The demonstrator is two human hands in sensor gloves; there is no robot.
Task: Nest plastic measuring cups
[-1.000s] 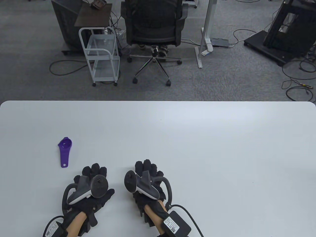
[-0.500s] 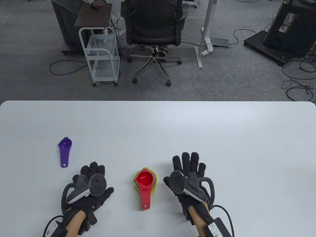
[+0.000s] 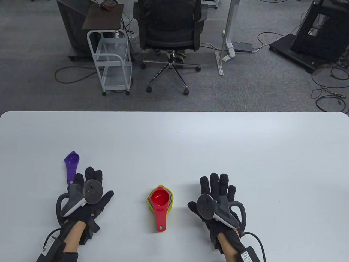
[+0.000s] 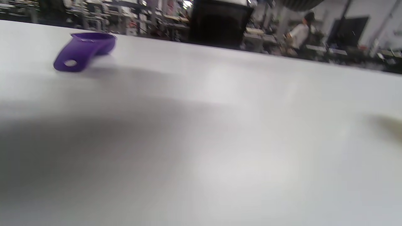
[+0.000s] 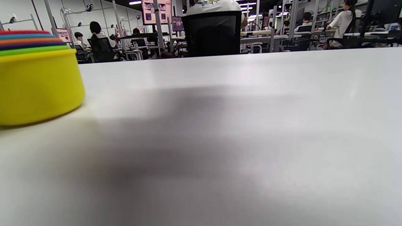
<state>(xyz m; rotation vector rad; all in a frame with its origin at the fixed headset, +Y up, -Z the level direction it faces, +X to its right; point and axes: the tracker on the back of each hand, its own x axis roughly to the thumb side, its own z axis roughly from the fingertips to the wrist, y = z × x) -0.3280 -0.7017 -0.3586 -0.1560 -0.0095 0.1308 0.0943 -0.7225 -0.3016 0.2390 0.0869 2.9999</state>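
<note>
A stack of nested measuring cups (image 3: 160, 202) stands near the table's front middle, red cup on top, yellow outermost, handles toward the front edge. It shows at the left of the right wrist view (image 5: 37, 84). A small purple cup (image 3: 71, 166) lies apart at the left, handle toward the front; it also shows in the left wrist view (image 4: 83, 50). My left hand (image 3: 87, 185) lies flat and empty, just right of the purple handle's end. My right hand (image 3: 218, 188) lies flat and empty to the right of the stack.
The white table (image 3: 245, 152) spreads wide behind and to the right of the hands. Beyond its far edge stand an office chair (image 3: 169, 32) and a white cart (image 3: 113, 60) on the carpet.
My right hand let go of the stack and moved right, uncovering it. My left hand moved left toward the purple cup's handle.
</note>
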